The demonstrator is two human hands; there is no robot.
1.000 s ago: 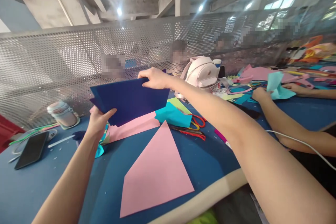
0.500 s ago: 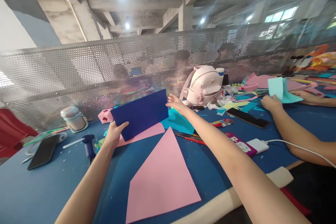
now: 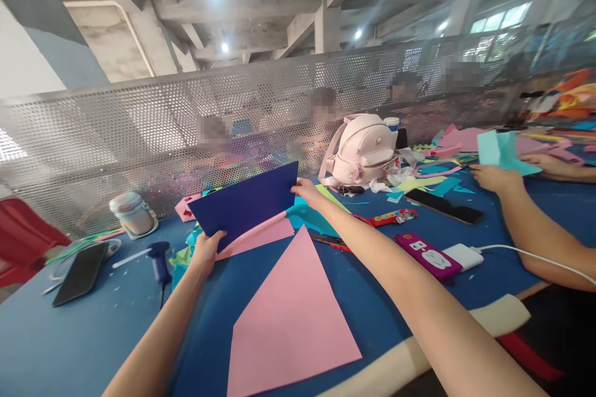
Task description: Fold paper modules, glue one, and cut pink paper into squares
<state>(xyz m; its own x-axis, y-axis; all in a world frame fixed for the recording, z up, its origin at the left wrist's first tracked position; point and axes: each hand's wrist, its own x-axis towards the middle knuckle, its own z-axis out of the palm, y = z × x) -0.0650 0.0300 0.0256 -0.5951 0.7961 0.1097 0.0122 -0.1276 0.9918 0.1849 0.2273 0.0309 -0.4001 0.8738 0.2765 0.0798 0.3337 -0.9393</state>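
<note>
Dark blue sheet: stands on a long edge above the pink strip, held at both ends, tilted upward to the right.
Left hand: grips the lower left corner, with thumb in front and fingers hidden behind.
Right hand: pinches the right edge, with some fingers out of sight.
Top edge: slopes upward before the perforated partition.
Bottom edge: meets the strip along a curled pink lip.
Pink sheet: lies flat between the forearms, with apex toward the strip.
Tabletop: shows bare blue from the left forearm across to the black phone.
Glue gun: lies just beside the left forearm, limiting outward movement.
Turquoise paper: reaches beneath the right wrist.
Scissors: lie just left of the right forearm, partly covered.
Purple case: rests beyond that forearm, well apart from the sheet.
Change at right edge: now grasped; half a second ago, beside loosely spread fingers.
Change at strip: now curled upward; formerly flat.
</note>
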